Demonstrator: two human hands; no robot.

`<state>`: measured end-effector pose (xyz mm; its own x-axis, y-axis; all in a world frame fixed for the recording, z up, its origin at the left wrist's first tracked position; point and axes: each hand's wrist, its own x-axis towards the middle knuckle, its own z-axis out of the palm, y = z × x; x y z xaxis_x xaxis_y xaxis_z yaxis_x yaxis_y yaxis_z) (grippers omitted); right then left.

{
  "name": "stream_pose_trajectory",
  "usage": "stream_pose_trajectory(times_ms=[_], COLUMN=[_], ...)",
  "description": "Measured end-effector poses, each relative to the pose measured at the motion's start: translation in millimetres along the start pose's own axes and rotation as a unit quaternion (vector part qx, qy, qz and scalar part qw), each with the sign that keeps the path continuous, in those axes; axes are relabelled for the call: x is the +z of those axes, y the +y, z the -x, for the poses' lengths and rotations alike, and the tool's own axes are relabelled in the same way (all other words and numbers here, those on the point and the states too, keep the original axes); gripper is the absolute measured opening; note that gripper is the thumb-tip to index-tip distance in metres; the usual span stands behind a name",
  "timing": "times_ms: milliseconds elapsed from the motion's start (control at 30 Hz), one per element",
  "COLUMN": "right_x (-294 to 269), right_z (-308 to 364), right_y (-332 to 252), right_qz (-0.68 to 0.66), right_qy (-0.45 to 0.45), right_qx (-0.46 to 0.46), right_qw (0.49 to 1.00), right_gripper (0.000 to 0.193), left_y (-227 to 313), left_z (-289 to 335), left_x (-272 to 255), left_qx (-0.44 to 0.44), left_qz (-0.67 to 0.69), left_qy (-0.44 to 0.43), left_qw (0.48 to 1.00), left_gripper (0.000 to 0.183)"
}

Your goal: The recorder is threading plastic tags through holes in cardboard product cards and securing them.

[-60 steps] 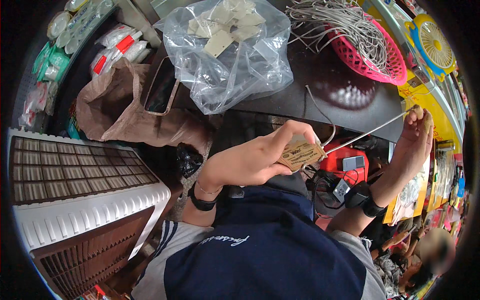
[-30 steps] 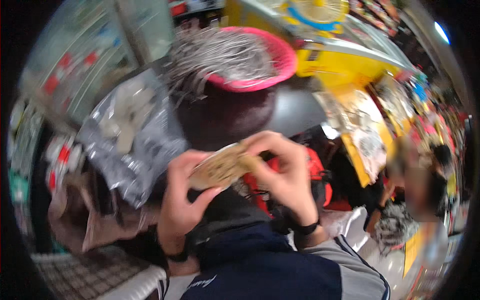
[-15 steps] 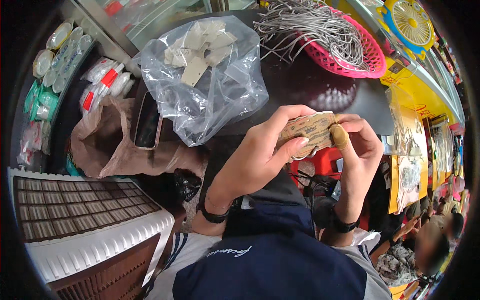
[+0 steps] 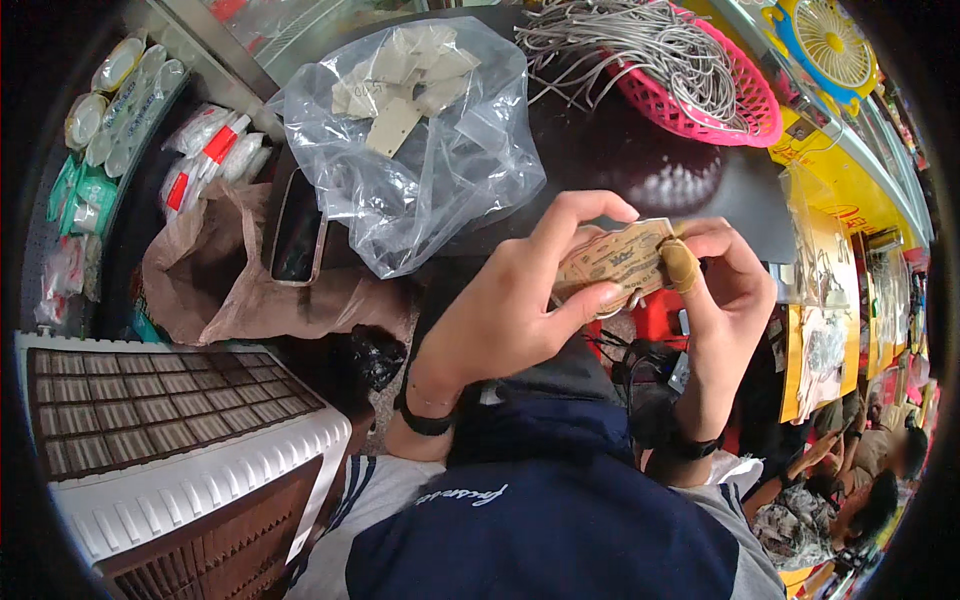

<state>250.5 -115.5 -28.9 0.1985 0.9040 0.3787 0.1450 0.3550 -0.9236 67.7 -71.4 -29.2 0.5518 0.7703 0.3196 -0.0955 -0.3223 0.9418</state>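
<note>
A tan printed card [image 4: 622, 262] is held up in front of my chest, perhaps more than one card thick. My left hand [image 4: 510, 295] grips its left side, thumb on the printed face and forefinger over the top edge. At the card's right end my right hand [image 4: 722, 275] pinches, its thumb wearing a tan cover [image 4: 682, 266]. A small silvery loop [image 4: 634, 298] shows at the card's lower edge; how it joins the card is hidden. Beyond my hands, a clear plastic bag [image 4: 440, 200] holds several pale cards [image 4: 392, 122] on the dark table [image 4: 570, 140].
A pink basket [image 4: 765, 110] heaped with grey cords [image 4: 640, 50] stands at the table's far right. A phone [image 4: 297, 235] lies by a brown bag [image 4: 190, 270] at left. Below is a white-and-brown cooler-like unit [image 4: 210, 450]. Other people [image 4: 800, 520] sit at lower right.
The card has tilted slightly in my grip, and my left forefinger has lifted over its top edge. My right hand has shifted a little to the right. Both hands keep hold.
</note>
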Motion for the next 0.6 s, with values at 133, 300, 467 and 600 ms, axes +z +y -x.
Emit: stream_pose_trajectory(times_ms=[133,300,467,600], right_x=[3.2,24.5,13.1,29.5], right_z=[-1.3,-8.8,4.6,6.9], right_y=[-2.5,-8.0,-4.5,-5.0], right_qz=[-0.006,0.049,0.030,0.054], right_qy=[-0.041,0.147,-0.034,-0.045], right_qx=[0.036,-0.127,-0.096,-0.118], right_qw=[0.999,0.980,0.994,0.991], right_gripper=[0.008,0.018,0.022,0.026], left_y=[-7.3,-16.1,-29.8,-30.4], left_z=[-0.8,-1.2,-3.3,-1.6], left_x=[-9.6,-8.3,-12.0,-12.6], left_qx=[0.019,-0.022,0.023,0.030], left_qz=[-0.023,0.140,0.284,0.263], left_qy=[-0.079,0.046,0.086,0.068], left_qw=[0.996,0.989,0.955,0.962], left_gripper=[0.019,0.021,0.026,0.026])
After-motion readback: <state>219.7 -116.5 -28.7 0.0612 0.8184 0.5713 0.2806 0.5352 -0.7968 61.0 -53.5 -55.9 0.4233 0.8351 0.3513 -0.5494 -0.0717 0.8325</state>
